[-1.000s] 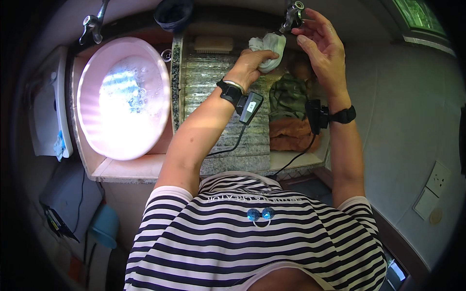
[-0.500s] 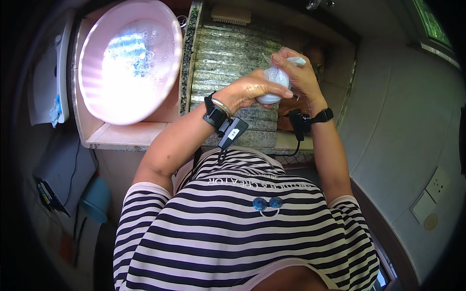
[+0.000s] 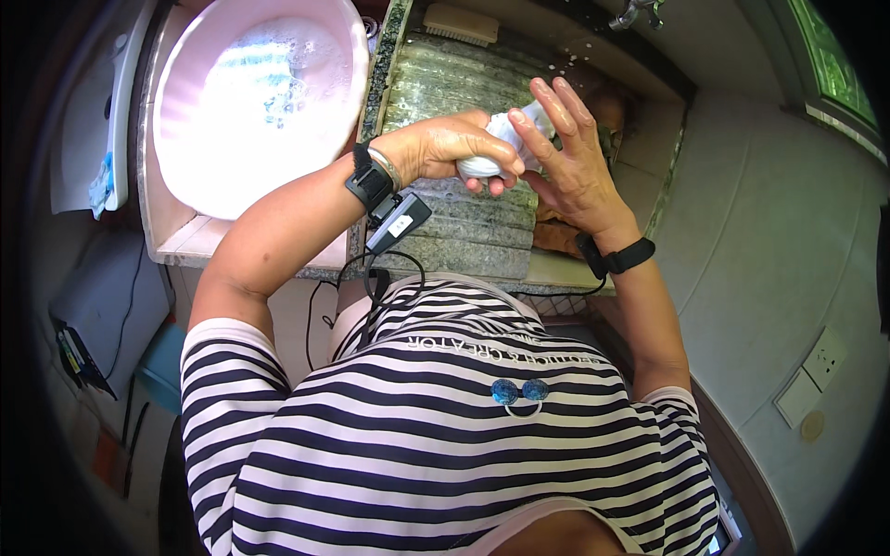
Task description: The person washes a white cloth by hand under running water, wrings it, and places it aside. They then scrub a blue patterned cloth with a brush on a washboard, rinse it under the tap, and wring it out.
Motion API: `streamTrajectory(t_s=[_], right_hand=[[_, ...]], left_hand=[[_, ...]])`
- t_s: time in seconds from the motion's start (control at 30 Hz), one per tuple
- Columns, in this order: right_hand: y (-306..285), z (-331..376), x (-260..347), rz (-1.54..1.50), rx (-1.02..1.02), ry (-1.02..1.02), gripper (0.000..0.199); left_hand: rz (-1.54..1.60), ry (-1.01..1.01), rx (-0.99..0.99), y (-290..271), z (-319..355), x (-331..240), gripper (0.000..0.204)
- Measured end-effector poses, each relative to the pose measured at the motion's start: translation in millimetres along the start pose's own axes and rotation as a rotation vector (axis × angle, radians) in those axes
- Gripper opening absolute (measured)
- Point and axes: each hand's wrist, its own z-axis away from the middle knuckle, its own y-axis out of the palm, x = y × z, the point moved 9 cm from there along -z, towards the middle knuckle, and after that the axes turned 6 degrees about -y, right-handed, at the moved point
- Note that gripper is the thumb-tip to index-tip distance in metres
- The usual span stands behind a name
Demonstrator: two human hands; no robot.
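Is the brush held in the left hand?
No, the left hand grips the white cloth, while the brush lies at the far end of the ridged board.

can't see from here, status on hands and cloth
Left hand gripping white cloth. Right hand open, contact with cloth unclear. Brush at far end of ribbed slab, clear of hands.

The camera rides on your head, the left one of a side-by-side pair, and looks down past your chest; your striped shirt (image 3: 436, 454), close to the lens, fills six o'clock. Farther off, your left hand (image 3: 438, 148) lies at twelve and your right hand (image 3: 582, 176) near two. The wide fisheye takes in the pink basin (image 3: 181, 97) between ten and eleven and the pale wall (image 3: 751, 241) at three, straight edges bending toward its dark rim
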Motion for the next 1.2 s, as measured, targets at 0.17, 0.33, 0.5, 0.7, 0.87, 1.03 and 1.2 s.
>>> streamTrajectory(t_s=[0.17,0.33,0.5,0.7,0.87,1.03,1.2], right_hand=[[6.7,-11.6,11.0,-0.109,0.009,-0.025,0.062],[35.4,-6.4,3.0,0.045,0.129,0.147,0.032],[98.2,23.0,-25.6,0.0,0.259,0.463,0.029],[158.6,66.4,-32.7,-0.379,0.303,0.796,0.038],[180.6,99.0,-33.0,-0.721,0.326,1.038,0.049],[91.0,50.0,-20.8,-0.281,0.075,0.611,0.06],[33.6,13.9,15.4,0.086,0.047,0.133,0.064]], left_hand=[[-0.194,-0.066,0.1,28.3,6.6,1.5,0.031],[-0.534,0.02,-0.258,-3.2,-11.9,4.0,0.031],[-1.169,0.23,-0.612,-27.4,-28.5,0.3,0.031],[-1.534,0.321,-0.611,-32.7,-34.4,20.7,0.028],[-1.647,0.38,-0.505,-18.7,-34.0,22.5,0.032],[-1.224,0.113,-0.681,-36.5,-29.2,14.2,0.026],[-0.238,-0.271,-0.062,-10.4,-26.8,47.5,0.014]])
